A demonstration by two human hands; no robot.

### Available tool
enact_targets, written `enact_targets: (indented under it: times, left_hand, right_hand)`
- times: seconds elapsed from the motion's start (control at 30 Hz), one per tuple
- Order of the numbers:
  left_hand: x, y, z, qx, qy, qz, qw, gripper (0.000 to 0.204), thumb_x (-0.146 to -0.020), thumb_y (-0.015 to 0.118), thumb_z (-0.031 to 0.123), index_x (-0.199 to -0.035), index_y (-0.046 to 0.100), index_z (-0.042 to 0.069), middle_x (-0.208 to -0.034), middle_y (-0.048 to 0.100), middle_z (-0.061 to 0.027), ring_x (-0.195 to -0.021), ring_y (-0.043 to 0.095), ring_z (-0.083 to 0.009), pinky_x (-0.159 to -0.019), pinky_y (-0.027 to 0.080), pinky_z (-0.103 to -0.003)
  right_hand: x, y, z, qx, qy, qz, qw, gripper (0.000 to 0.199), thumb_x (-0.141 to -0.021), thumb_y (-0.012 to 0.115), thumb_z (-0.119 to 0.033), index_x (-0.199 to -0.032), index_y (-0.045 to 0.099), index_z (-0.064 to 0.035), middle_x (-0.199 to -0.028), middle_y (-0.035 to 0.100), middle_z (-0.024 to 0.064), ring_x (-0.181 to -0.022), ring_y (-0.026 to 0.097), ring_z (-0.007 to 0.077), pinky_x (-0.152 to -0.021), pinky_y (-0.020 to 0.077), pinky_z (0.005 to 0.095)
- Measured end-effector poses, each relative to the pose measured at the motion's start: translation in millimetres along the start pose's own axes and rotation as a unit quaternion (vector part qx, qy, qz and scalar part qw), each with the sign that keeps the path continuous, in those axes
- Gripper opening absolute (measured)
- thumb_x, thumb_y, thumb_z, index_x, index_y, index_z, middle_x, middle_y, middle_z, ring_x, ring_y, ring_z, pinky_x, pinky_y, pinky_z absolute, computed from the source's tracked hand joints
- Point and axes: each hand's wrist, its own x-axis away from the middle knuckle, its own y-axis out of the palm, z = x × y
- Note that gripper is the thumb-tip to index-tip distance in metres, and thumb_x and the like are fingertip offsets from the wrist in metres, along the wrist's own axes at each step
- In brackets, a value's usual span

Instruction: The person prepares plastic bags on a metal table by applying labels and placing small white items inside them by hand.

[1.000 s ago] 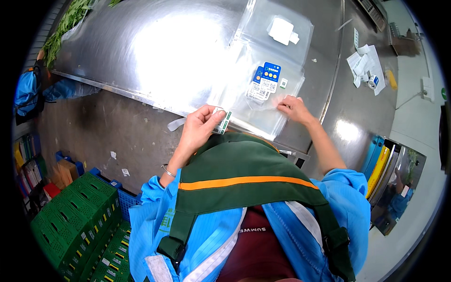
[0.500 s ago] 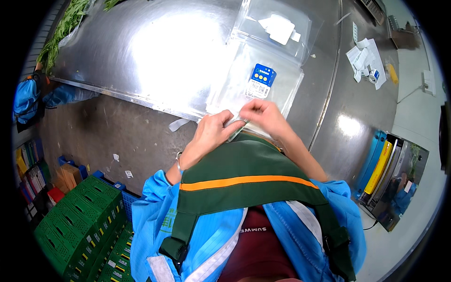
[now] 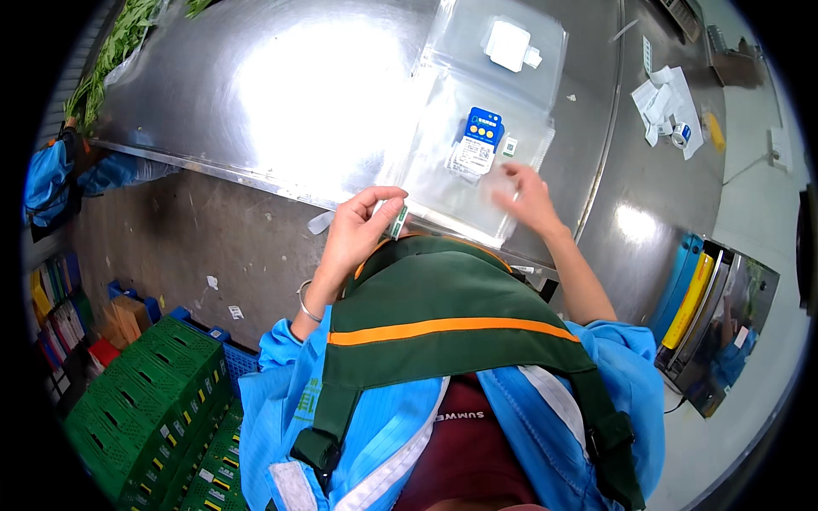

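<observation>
My left hand (image 3: pixel 362 223) is closed on a strip of small green-and-white stickers (image 3: pixel 398 220) at the table's near edge. My right hand (image 3: pixel 530 200) hovers over the right side of a clear plastic bag (image 3: pixel 460 204); its fingers are apart, slightly smeared by motion, with nothing visible in them. Just beyond these fingers, a small green-and-white sticker (image 3: pixel 509 146) lies on the bag. To its left are blue-and-white labels (image 3: pixel 480 140), slightly fanned and overlapping. The bag lies flat, perhaps on others like it.
More clear bags with a white label (image 3: pixel 509 46) lie farther back on the steel table (image 3: pixel 196 94). Leafy greens (image 3: pixel 119 51) are at far left. Crumpled paper (image 3: pixel 669 106) sits at right, above a wrapping machine (image 3: pixel 690 298). Green crates (image 3: pixel 153 400) are stacked at lower left.
My hands have moved apart, the right going right over the bag and the left drawing left with the sticker strip. A small sticker now shows on the bag beside the blue-and-white labels.
</observation>
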Motion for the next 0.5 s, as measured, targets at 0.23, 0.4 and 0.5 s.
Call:
enact_targets:
  times: [0.23,0.4,0.5]
  left_hand:
    - [-0.7,6.0,8.3,0.037,0.041,-0.074,0.996,0.027,-0.092,0.052,0.009,-0.116,0.048,-0.003,-0.098,0.065,-0.0133,-0.084,0.063,-0.0152,-0.073,0.051,-0.026]
    - [-0.6,-1.0,-3.5,0.038,0.000,-0.030,0.999,0.020,-0.091,0.056,0.013,-0.102,0.054,-0.004,-0.085,0.066,-0.0095,-0.073,0.062,-0.0103,-0.067,0.049,-0.023]
    - [-0.5,-0.2,-7.8,0.004,0.009,-0.002,1.000,0.020,-0.090,0.058,0.016,-0.097,0.057,-0.002,-0.079,0.066,-0.0070,-0.069,0.062,-0.0089,-0.061,0.048,-0.021]
  right_hand:
    - [-15.1,-4.7,17.9,-0.039,0.034,-0.137,0.989,0.017,-0.077,0.066,-0.028,-0.082,0.066,-0.0117,-0.081,0.059,0.0084,-0.089,0.055,0.0192,-0.086,0.0344,0.0382]
    - [1.5,1.3,9.5,0.148,-0.169,0.052,0.973,0.021,-0.076,0.067,-0.029,-0.081,0.064,-0.0088,-0.081,0.058,0.0086,-0.082,0.056,0.0190,-0.080,0.0378,0.0336]
    - [0.4,9.0,24.2,0.098,-0.137,-0.043,0.985,0.022,-0.076,0.067,-0.030,-0.086,0.065,-0.0098,-0.078,0.057,0.0078,-0.080,0.055,0.0204,-0.079,0.0384,0.0322]
